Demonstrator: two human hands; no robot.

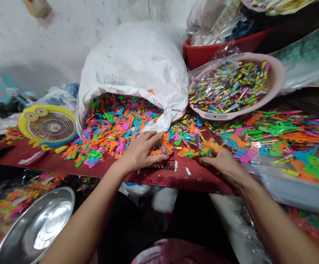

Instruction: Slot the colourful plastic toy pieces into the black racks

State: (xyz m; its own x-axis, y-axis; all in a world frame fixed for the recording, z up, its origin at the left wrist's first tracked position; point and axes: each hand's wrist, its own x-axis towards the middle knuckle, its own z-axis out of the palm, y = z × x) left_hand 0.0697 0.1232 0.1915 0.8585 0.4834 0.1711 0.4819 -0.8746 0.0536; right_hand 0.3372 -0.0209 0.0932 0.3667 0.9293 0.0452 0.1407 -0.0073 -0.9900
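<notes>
Head view: left hand (141, 151) lies open on plastic pieces (112, 128); right hand (222, 164), fingers (208, 158) gripping an orange piece (210, 146), near the red table edge (195, 182).

A left hand (141, 152) covers part of a black plastic grid (163, 163) and the bright plastic pieces beneath it, while a right hand (222, 165) masks the underside of an orange-and-green plastic clump (210, 146). A steel basin (35, 223) and a pink tub (175, 253) run off the near edge. At far left, a teal fan (7, 88) is blurred. Clear plastic obscures the contents of a red tub (203, 51), and the items in a pink basin (277, 77) are too small to identify.
</notes>
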